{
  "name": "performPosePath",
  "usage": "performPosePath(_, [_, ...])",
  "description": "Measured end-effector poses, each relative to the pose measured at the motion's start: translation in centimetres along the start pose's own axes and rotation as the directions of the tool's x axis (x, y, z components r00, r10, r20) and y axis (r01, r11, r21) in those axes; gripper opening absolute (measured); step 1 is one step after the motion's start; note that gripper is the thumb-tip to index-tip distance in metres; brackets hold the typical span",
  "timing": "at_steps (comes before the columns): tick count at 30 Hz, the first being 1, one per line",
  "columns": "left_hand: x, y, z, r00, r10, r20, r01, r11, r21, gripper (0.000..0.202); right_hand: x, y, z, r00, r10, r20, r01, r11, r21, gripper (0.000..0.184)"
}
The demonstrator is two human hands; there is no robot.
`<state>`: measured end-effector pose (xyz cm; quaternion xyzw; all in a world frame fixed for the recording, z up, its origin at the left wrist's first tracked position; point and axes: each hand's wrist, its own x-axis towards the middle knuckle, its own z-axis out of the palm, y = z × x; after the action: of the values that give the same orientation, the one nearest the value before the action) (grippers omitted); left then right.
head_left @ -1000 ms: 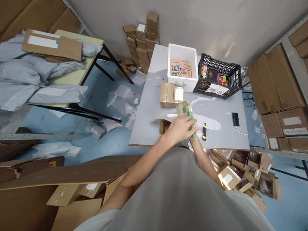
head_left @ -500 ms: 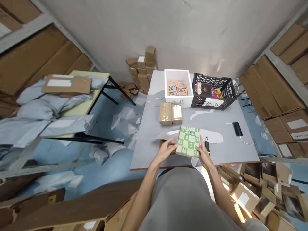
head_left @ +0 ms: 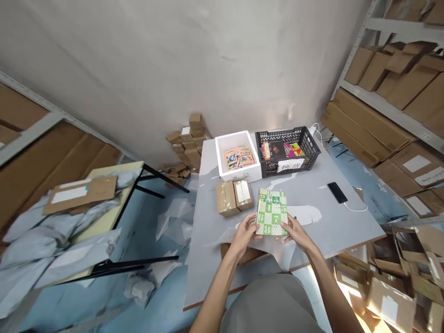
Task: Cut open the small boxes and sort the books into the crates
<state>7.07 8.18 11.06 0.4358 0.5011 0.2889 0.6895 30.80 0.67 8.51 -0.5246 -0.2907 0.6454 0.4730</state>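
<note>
A thick green-and-white checkered book (head_left: pixel 272 212) with numbers on its cover is held tilted above the table's near side. My left hand (head_left: pixel 247 231) grips its lower left corner, thumb on the cover and fingers beneath. At the lower right edge, my right hand (head_left: pixel 294 230) pinches it the same way. Under and beside my left hand lies a brown cardboard piece (head_left: pixel 248 255), partly covered. Just beyond the book, two small taped cardboard boxes stand side by side: a wider box (head_left: pixel 227 198) and a narrower one with a white label (head_left: pixel 243 193).
On the grey table (head_left: pixel 208 259) stand a white foam box (head_left: pixel 243 175) of colourful packets and a black plastic crate (head_left: pixel 310 157) holding books. A phone (head_left: pixel 336 192) on a cable lies right. Wrapped parcels (head_left: pixel 65 240) cover the left table; cartons (head_left: pixel 388 300) crowd the right floor.
My view has tilted up and turned slightly. The book is now more upright, with both hands at its lower corners. The yellow-black cutter beside my right hand is now mostly hidden.
</note>
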Motion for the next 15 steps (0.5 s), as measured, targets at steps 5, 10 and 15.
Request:
performPosePath(5, [7.8,5.8,2.9,0.988,0.154,0.004,-0.154,0.986,0.060,0.053,7.0,-5.3,-2.0,0.984,-0.145,-0.106,0.152,0.987,0.058,0.069])
performPosePath(10, [15.4,15.0,6.7,0.936,0.352,-0.021,-0.347,0.929,0.126,0.043,15.9,-13.9,-3.8,0.903,-0.378,-0.206,0.386,0.923,-0.002,0.064])
performPosePath(15, [20.9,21.3,6.9,0.858,0.509,-0.067,-0.484,0.846,0.223,0.026,22.9,-20.8,-4.9,0.871,-0.332,-0.364,0.354,0.935,-0.005,0.071])
